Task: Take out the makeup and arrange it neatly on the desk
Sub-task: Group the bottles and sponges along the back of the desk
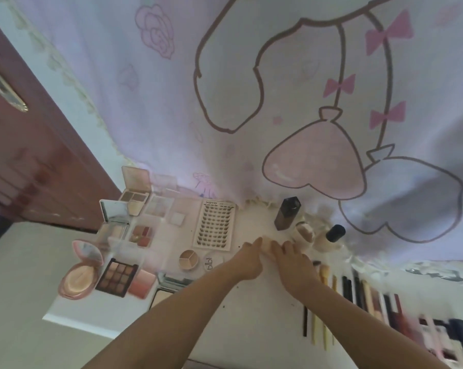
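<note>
Pale and rounded, a small cream-coloured item (266,243) sits pinched between the fingertips of both hands — the left hand (247,262) and the right hand (294,265) meet over it near the middle of the tabletop (254,315), fingers curled onto it; what it is stays too blurred to tell. Just beyond the hands lie a lash tray (215,226), a dark bottle (287,213) tilted, a black-capped bottle (330,237) and a round tri-colour compact (188,259). Toward the left edge, open palettes crowd together: a nine-pan eyeshadow palette (117,276), a pink cushion compact (78,275) and a blush palette (142,235). Along the right edge runs a row of brushes and pencils (358,294), side by side. Bare white surface shows in front of the hands, toward the near edge. Behind the far edge hangs a pale lilac curtain (171,102) with a cartoon print and pink bows; a reddish-brown door (25,161) stands at left.
</note>
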Demonstrator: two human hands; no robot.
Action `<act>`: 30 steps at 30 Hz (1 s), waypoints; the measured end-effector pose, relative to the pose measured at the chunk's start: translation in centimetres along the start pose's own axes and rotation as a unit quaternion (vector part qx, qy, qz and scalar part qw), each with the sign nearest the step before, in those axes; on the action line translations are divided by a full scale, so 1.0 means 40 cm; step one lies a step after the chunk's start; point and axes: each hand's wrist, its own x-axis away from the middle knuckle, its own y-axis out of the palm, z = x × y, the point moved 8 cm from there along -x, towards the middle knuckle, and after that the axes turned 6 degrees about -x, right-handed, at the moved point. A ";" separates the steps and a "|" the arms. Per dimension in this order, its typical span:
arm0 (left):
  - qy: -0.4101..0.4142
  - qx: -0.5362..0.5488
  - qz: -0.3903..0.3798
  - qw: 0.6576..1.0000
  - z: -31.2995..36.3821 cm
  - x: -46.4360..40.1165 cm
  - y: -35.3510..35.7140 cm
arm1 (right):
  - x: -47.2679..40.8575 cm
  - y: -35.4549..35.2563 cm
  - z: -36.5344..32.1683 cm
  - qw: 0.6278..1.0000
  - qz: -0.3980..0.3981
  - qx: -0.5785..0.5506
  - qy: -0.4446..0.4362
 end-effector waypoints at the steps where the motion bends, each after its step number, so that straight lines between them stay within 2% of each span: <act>1: 0.004 -0.010 -0.010 1.000 -0.003 -0.003 0.005 | -0.003 -0.001 0.008 0.999 -0.017 -0.041 -0.002; 3: 0.010 0.022 -0.009 1.000 -0.004 0.001 0.001 | -0.002 -0.022 0.017 0.983 -0.052 -0.176 0.006; 6: 0.002 0.206 -0.006 0.979 -0.013 0.033 -0.030 | 0.030 -0.083 0.026 0.924 -0.087 -0.371 0.044; 7: -0.003 0.241 -0.013 0.970 -0.016 0.048 -0.039 | 0.050 -0.096 0.028 0.889 -0.108 -0.440 0.061; 10: 0.029 0.238 -0.020 0.971 -0.012 0.098 -0.067 | 0.119 -0.127 0.000 0.742 -0.167 -0.644 0.078; 12: 0.060 0.244 -0.001 0.968 0.004 0.131 -0.087 | 0.143 -0.146 -0.009 0.686 -0.153 -0.705 0.099; 14: 0.067 0.270 0.015 0.960 0.011 0.153 -0.104 | 0.152 -0.152 -0.021 0.646 -0.132 -0.740 0.129; 16: 0.057 0.333 0.012 0.941 0.009 0.169 -0.116 | 0.157 -0.167 -0.036 0.651 -0.118 -0.739 0.126; 20: 0.033 0.429 -0.033 0.902 -0.001 0.195 -0.123 | 0.165 -0.219 -0.063 0.721 -0.096 -0.684 0.058; 22: 0.041 0.443 -0.045 0.895 -0.001 0.212 -0.129 | 0.167 -0.236 -0.068 0.732 -0.090 -0.673 0.047; 24: 0.068 0.438 -0.051 0.895 0.001 0.228 -0.138 | 0.169 -0.242 -0.065 0.722 -0.083 -0.685 0.057; 26: 0.101 0.393 -0.040 0.913 -0.002 0.237 -0.147 | 0.173 -0.237 -0.056 0.694 -0.080 -0.712 0.076; 28: 0.120 0.315 0.005 0.941 -0.013 0.239 -0.162 | 0.178 -0.229 -0.053 0.675 -0.087 -0.727 0.089; 30: 0.125 0.268 0.043 0.954 -0.018 0.239 -0.171 | 0.182 -0.224 -0.057 0.672 -0.103 -0.729 0.085</act>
